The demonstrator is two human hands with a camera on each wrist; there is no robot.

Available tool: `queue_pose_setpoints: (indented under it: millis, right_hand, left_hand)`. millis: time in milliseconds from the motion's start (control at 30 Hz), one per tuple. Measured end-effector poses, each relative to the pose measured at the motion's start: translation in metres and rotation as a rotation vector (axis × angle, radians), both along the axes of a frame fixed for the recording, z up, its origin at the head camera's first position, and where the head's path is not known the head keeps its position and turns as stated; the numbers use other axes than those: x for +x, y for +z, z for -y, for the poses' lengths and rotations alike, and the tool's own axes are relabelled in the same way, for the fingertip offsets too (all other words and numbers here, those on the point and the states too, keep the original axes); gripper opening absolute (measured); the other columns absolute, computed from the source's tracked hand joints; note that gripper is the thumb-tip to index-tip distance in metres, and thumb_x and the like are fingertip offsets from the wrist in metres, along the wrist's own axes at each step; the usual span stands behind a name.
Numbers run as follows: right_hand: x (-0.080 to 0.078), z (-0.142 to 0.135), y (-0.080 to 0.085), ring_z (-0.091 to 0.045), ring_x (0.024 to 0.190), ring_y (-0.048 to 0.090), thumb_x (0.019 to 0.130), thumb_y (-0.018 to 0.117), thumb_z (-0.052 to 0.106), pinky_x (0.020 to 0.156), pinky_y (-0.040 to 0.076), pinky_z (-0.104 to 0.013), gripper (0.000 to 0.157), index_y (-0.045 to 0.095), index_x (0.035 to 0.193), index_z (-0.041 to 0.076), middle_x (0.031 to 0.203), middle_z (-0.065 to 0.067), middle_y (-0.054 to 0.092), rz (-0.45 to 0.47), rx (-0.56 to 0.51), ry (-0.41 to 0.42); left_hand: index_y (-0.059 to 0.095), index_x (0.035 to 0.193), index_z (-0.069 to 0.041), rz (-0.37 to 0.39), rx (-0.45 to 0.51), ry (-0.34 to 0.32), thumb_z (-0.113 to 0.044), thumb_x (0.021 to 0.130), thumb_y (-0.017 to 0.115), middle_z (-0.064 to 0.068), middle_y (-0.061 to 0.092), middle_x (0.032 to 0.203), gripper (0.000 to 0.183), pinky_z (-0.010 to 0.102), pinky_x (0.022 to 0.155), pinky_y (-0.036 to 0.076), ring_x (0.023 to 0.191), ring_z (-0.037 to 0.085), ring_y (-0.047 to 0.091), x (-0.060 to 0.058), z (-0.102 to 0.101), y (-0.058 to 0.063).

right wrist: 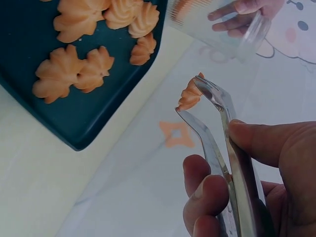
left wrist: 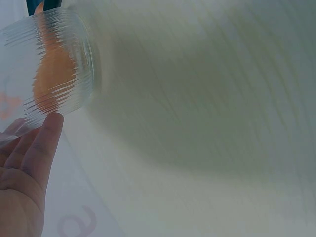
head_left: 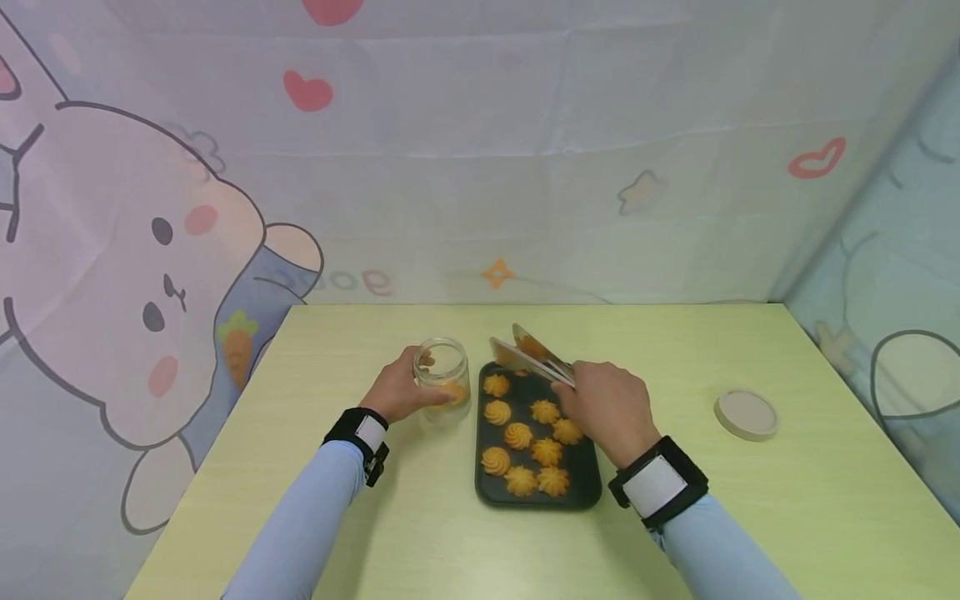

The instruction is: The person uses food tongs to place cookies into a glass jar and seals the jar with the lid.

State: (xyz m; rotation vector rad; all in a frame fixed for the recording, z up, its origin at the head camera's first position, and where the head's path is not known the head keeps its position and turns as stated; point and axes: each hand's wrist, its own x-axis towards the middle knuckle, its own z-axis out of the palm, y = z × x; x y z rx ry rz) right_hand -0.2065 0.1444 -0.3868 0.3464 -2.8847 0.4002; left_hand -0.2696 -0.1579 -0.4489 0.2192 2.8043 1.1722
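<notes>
My left hand (head_left: pixel 402 390) grips a clear ribbed glass jar (head_left: pixel 459 371) by its side, left of the tray. Through the glass, an orange-brown cookie (left wrist: pixel 54 79) shows at the bottom in the left wrist view. Metal tongs (right wrist: pixel 237 163) are held between the thumb and fingers of my right hand (head_left: pixel 611 408). A swirl-shaped cookie (right wrist: pixel 190 94) sits between their tips, above the tray's far edge in the head view. Several piped cookies (head_left: pixel 517 435) lie on the dark rectangular tray (head_left: pixel 491 493).
A pale round lid (head_left: pixel 747 415) lies on the light wood-look table (head_left: pixel 750 500) to the right. Behind the table hangs a printed cloth (head_left: pixel 525 167) with a rabbit, hearts and stars. Another cloth stands at the right side.
</notes>
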Motion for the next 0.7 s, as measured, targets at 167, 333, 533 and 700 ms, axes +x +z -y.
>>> queue_pose_setpoints:
  millis: [167,333,533,700]
  right_hand:
    - [0.004,0.007,0.01,-0.015,0.04,0.041,0.093,0.067,0.03,0.036,0.032,-0.028,0.032,0.059,0.071,0.009,0.049,0.0,0.043,-0.061,-0.004,0.025]
    - [0.009,0.016,0.023,-0.014,0.039,0.039,0.093,0.068,0.03,0.035,0.031,-0.027,0.03,0.06,0.072,0.009,0.048,0.002,0.042,-0.096,-0.008,0.048]
    - [0.012,0.029,0.031,-0.015,0.039,0.041,0.093,0.068,0.032,0.036,0.033,-0.029,0.03,0.059,0.073,0.01,0.049,0.002,0.044,-0.105,-0.002,0.062]
    - [0.014,0.043,0.032,-0.014,0.042,0.043,0.093,0.067,0.033,0.037,0.035,-0.03,0.03,0.057,0.072,0.013,0.052,0.003,0.046,-0.092,0.004,0.089]
  left_hand:
    - [0.042,0.138,-0.005,-0.006,0.005,-0.001,-0.043,0.073,0.085,0.013,0.053,0.137,0.088,0.047,0.1,0.042,0.125,0.034,0.05,-0.002,0.0,-0.002]
    - [0.043,0.137,-0.005,-0.011,0.019,-0.004,-0.044,0.072,0.086,0.014,0.054,0.136,0.087,0.047,0.099,0.042,0.124,0.034,0.05,-0.003,0.0,-0.002]
    - [0.043,0.138,-0.006,-0.02,0.031,-0.01,-0.044,0.072,0.086,0.014,0.054,0.136,0.087,0.048,0.099,0.043,0.124,0.034,0.051,-0.004,0.001,-0.005]
    - [0.041,0.141,-0.006,-0.016,0.02,0.007,-0.047,0.072,0.085,0.013,0.054,0.136,0.092,0.047,0.099,0.043,0.124,0.033,0.051,-0.004,0.001,-0.008]
